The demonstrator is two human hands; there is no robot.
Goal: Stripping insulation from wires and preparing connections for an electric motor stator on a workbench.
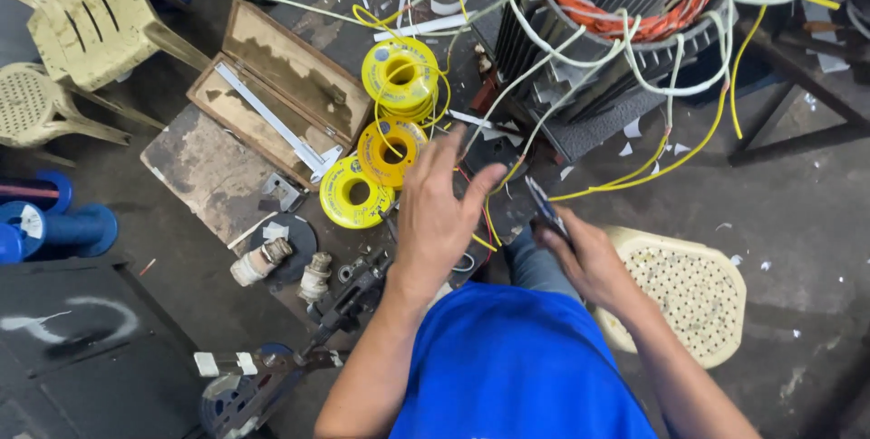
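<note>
Your left hand [439, 212] reached with fingers spread among the yellow lead wires [507, 176] below the motor stator [616, 31]; your right hand [580, 253] gripped what looked like pliers [546, 208]. Next you needed one lead isolated.

Your bare left hand [437, 212] reaches among yellow and white insulated wires [580, 187], while your right hand [584, 256] grips a dark metal plier-like tool [546, 206]. Three round yellow tape spools [355, 192] carry blue markings. The grey ribbed motor stator [609, 4] shows orange-bound copper windings. A brown wooden case [290, 77] holds a silver ruler-like bar. Your shirt is bright blue [517, 366]; the perforated plastic stool [693, 289] is cream.
</note>
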